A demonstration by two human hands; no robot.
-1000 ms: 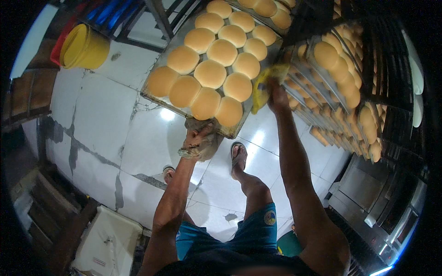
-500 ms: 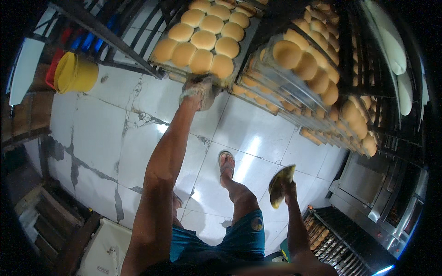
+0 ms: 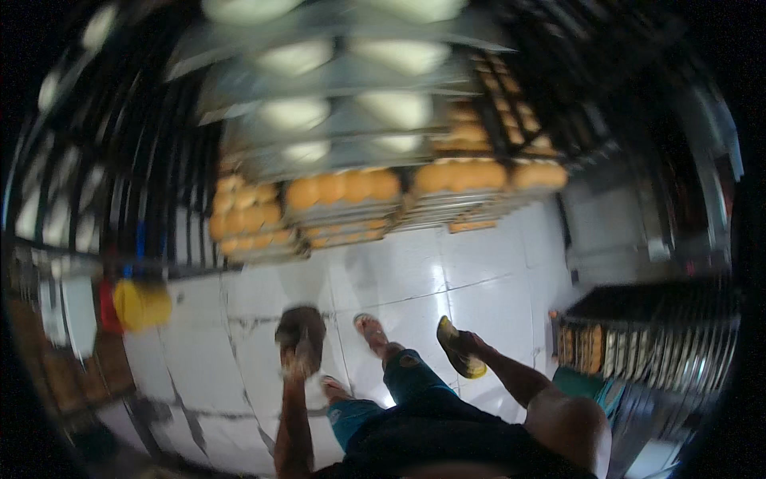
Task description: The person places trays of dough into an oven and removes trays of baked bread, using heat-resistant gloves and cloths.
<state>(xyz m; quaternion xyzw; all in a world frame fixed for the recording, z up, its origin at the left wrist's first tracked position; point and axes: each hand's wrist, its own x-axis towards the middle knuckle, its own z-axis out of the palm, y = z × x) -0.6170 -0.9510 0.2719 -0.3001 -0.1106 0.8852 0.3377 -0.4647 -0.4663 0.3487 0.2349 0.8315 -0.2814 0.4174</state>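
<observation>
My left hand is closed on a dark brown cloth pad, held over the tiled floor and apart from the racks; motion blurs its outline. To the right, my right hand grips a yellow and dark pad, which hangs tilted beside my leg. Ahead of both hands are trays of golden baked buns. Neither hand touches a tray. The finger positions are partly hidden by the pads.
Racks hold pale dough pieces above the buns. A yellow bucket stands at the left. At the right are a metal oven and a low rack of trays. The white floor tiles are cracked.
My left hand has come off the bun tray's edge and drawn back toward me with its pad. The view has swung, bringing racks of pale dough into sight. My right hand still holds its pad.
</observation>
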